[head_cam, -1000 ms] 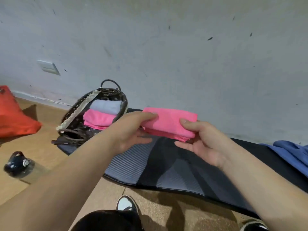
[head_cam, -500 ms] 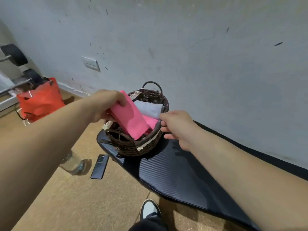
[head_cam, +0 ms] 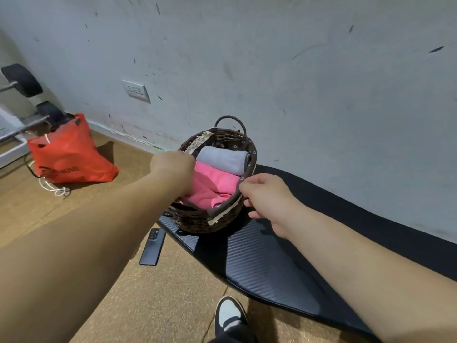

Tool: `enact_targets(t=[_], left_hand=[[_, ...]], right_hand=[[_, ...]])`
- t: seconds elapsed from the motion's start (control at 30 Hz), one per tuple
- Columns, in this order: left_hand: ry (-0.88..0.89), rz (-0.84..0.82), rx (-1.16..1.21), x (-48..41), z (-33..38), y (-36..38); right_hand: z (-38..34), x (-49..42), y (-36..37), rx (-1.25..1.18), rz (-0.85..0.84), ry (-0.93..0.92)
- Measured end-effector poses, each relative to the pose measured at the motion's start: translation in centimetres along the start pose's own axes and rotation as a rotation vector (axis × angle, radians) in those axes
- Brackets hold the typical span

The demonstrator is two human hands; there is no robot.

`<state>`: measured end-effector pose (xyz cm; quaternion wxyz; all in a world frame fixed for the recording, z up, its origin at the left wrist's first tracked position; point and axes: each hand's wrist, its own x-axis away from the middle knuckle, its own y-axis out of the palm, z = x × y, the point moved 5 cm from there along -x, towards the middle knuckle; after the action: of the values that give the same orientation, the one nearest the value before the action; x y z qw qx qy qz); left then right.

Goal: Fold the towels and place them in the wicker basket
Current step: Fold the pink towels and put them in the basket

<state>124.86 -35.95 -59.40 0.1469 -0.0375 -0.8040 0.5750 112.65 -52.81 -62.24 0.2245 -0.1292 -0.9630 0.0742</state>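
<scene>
Wicker basket (head_cam: 210,220) on left end of mat (head_cam: 272,263); mat on floor (head_cam: 160,305), along wall (head_cam: 296,82). In basket: rolled towel (head_cam: 222,158) at 12 o'clock, folded towels (head_cam: 215,185) before it. Left hand (head_cam: 173,169) over rim at 9 o'clock; right hand (head_cam: 267,196) pinches rim at 3. From basket: phone (head_cam: 152,247) on floor at 7, shoe (head_cam: 230,315) at 6, shopping bag (head_cam: 66,154) at 9, wall socket (head_cam: 136,90) at 11.

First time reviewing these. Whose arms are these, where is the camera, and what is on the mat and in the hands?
No robot: a person works bare-handed, filmed by a wide-angle camera on their head, looking down. The left hand reaches into a dark brown wicker basket onto a folded pink towel; its fingers are hidden. The right hand grips the basket's rim. A folded grey towel lies behind the pink one. The basket stands on a black ribbed mat; a black phone lies on the floor.
</scene>
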Motion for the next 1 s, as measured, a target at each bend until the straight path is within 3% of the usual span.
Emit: enact_targets(t=[0.07, 0.17, 0.33, 0.5, 0.67, 0.87, 1.0], left_hand=[[0.109, 0.066, -0.042, -0.7, 0.9, 0.0], [0.305, -0.032, 0.065, -1.0, 2.3, 0.8], [0.171, -0.154, -0.064, -1.0, 2.3, 2.0], [0.099, -0.368, 0.154, -0.8, 3.1, 3.1], [0.085, -0.531, 0.078, -0.5, 4.9, 4.6], [0.094, -0.45, 0.026, 0.3, 5.8, 1.7], [0.139, -0.113, -0.013, 1.7, 7.3, -4.6]], right_hand=[[0.1, 0.0, -0.2, 0.004, 0.0, -0.008], [0.1, -0.3, -0.7, 0.009, 0.004, -0.033], [0.7, -0.6, -0.8, 0.038, -0.036, -0.036], [1.9, -0.4, -0.9, 0.034, -0.062, 0.0], [2.9, 0.1, -2.0, 0.038, -0.055, 0.015], [3.4, 1.5, -4.3, 0.052, -0.024, 0.036], [3.5, 3.2, -7.3, 0.04, -0.008, 0.032]])
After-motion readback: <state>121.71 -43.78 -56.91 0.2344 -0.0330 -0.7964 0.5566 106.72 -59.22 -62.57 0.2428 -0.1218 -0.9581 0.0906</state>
